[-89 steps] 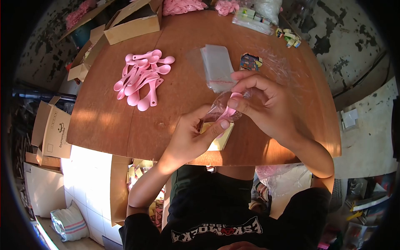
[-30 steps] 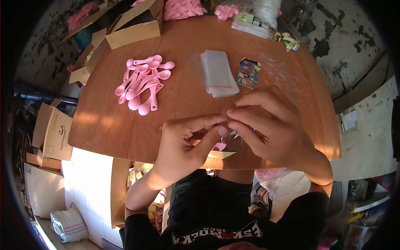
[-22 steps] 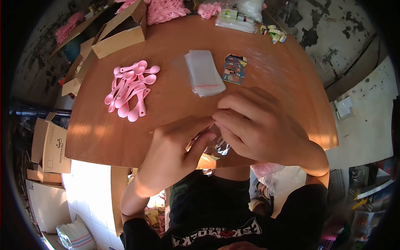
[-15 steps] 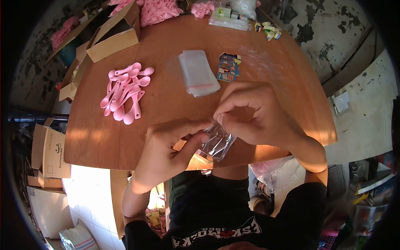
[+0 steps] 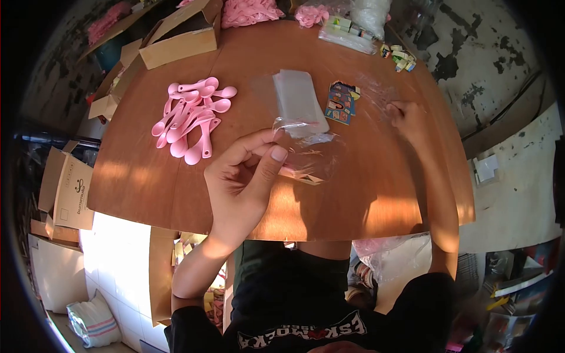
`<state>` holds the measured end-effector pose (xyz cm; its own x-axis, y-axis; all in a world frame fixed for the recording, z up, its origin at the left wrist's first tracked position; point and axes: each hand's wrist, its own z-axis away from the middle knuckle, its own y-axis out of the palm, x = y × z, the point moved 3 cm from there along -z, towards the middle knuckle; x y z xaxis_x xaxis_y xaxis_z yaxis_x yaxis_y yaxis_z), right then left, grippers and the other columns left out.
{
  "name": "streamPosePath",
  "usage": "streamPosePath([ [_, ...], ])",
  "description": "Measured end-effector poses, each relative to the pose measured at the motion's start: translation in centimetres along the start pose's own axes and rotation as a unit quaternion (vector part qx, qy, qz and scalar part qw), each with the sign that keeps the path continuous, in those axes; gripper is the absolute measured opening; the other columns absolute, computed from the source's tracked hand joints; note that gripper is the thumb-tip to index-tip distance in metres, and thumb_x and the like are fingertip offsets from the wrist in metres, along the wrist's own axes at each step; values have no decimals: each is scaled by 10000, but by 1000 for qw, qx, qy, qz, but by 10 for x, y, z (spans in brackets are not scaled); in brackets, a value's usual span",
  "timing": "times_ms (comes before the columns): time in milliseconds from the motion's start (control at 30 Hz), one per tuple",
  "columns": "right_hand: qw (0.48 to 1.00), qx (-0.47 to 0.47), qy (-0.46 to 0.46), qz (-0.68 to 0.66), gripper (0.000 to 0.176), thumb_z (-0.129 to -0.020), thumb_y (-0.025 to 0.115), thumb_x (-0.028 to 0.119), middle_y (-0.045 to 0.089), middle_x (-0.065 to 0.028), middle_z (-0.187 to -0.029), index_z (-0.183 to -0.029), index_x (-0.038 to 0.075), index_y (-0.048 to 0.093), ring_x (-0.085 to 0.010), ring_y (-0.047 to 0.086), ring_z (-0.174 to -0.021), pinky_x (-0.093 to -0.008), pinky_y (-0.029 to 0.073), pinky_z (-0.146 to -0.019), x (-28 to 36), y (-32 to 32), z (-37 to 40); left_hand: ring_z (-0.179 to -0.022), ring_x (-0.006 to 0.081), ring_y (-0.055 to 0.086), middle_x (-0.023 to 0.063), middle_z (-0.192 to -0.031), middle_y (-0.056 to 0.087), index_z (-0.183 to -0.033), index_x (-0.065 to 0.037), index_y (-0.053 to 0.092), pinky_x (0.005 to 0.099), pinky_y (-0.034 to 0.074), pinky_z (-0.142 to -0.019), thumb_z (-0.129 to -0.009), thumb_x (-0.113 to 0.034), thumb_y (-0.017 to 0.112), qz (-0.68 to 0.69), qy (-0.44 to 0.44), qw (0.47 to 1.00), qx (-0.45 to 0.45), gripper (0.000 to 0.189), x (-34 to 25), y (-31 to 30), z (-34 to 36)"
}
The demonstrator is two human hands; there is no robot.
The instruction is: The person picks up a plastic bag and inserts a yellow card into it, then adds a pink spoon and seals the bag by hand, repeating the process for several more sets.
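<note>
My left hand (image 5: pixel 250 170) pinches a clear plastic bag (image 5: pixel 312 154) between thumb and fingertips, above the table's near half. Over at the right, my right hand (image 5: pixel 406 117) has its fingers curled together beside thin clear film strips (image 5: pixel 376 91); whatever it may hold is too small to make out. A stack of clear bags (image 5: pixel 297 100) lies just beyond the held bag. Right of the stack are printed cards (image 5: pixel 341 105). Pink plastic spoons (image 5: pixel 191 117) form a loose pile to the left.
The brown table (image 5: pixel 247 53) has an open cardboard box (image 5: pixel 179 44) at its back left. Pink items in bags (image 5: pixel 250 13), wrapped packs (image 5: pixel 347 36) and small cartons (image 5: pixel 403 60) lie along the back. A printed carton (image 5: pixel 73 188) stands left of the table.
My right hand has left the clear bag and moved right and away to the film strips. The bag stays in my left hand, now spread out over the table. The view has shifted slightly.
</note>
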<state>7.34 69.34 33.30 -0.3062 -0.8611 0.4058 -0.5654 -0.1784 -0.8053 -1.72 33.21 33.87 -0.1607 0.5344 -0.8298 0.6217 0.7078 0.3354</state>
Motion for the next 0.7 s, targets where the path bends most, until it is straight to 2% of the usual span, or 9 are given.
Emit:
streamPosePath([
  [67, 993, -69, -56, 81, 245, -850, 705, 256, 651, -125, -667, -718, 50, 691, -252, 616, -569, -371, 429, -481, 6, -1, 8, -797, 116, 655, 83, -904, 672, -1107, 69, 620, 240, 541, -694, -925, -28, 620, -5, -5, 1000, 22, 206, 7, -1, -1],
  [133, 975, 9, 72, 208, 241, -824, 741, 290, 639, -131, -647, -774, 55, 714, -219, 652, -615, -361, 455, -537, 63, -18, 19, -802, 108, 646, 76, -910, 669, -1086, 62, 634, 234, 529, -700, -920, -24, 627, 9, -65, 998, 18, 187, 12, 2, -2],
  [200, 996, 90, -9, 0, 290, -796, 774, 320, 678, -117, -722, -849, 40, 724, -174, 676, -708, -350, 497, -636, 102, -19, 31, -797, 101, 632, 65, -901, 662, -1081, 57, 638, 231, 514, -703, -921, -21, 626, -24, -19, 999, 27, 179, 10, 9, -6],
  [267, 935, 88, -222, -261, 359, -770, 799, 334, 704, -101, -838, -917, 18, 714, -143, 667, -788, -324, 509, -702, 130, -2, 45, -781, 97, 620, 56, -890, 656, -1076, 59, 639, 230, 502, -708, -921, -22, 626, -14, -24, 999, 21, 175, 13, 11, -8],
  [333, 909, 115, -199, -348, 314, -780, 797, 253, 703, -88, -934, -930, -5, 697, -159, 660, -850, -295, 506, -756, 157, 12, 61, -792, 102, 618, 70, -933, 651, -1075, 58, 640, 239, 505, -710, -922, -22, 625, 15, -48, 998, 26, 173, 19, 11, -8],
  [467, 901, 110, -149, -392, 200, -809, 759, 146, 698, -108, -932, -916, -11, 697, -167, 659, -851, -285, 503, -745, 176, 12, 63, -856, 127, 627, 96, -1011, 642, -1063, 57, 645, 257, 511, -773, -920, -11, 621, 26, -19, 999, 15, 160, 22, 5, -9],
  [533, 915, 72, -229, -324, 113, -836, 708, 72, 694, -113, -897, -913, -10, 697, -169, 661, -840, -287, 504, -741, 185, 3, 59, -969, 167, 622, 114, -1093, 629, -1151, 49, 603, 295, 501, -868, -909, -5, 630, 14, 36, 999, 35, 249, 19, -2, -10],
  [667, 909, 99, -226, -337, 94, -841, 692, 57, 690, -115, -866, -909, -8, 697, -165, 660, -815, -291, 507, -728, 192, 7, 62, -1093, 191, 587, 119, -1154, 619, -1336, 16, 459, 331, 467, -954, -894, -19, 652, 49, 5, 994, 101, 483, 14, -2, -10],
  [700, 909, 91, -225, -338, 95, -844, 691, 60, 690, -114, -868, -908, -10, 699, -159, 659, -816, -290, 507, -739, 191, 7, 62, -1065, 170, 602, 111, -1136, 631, -1269, 23, 528, 314, 475, -946, -892, -12, 654, 41, -21, 995, 92, 400, 13, 1, -9],
])
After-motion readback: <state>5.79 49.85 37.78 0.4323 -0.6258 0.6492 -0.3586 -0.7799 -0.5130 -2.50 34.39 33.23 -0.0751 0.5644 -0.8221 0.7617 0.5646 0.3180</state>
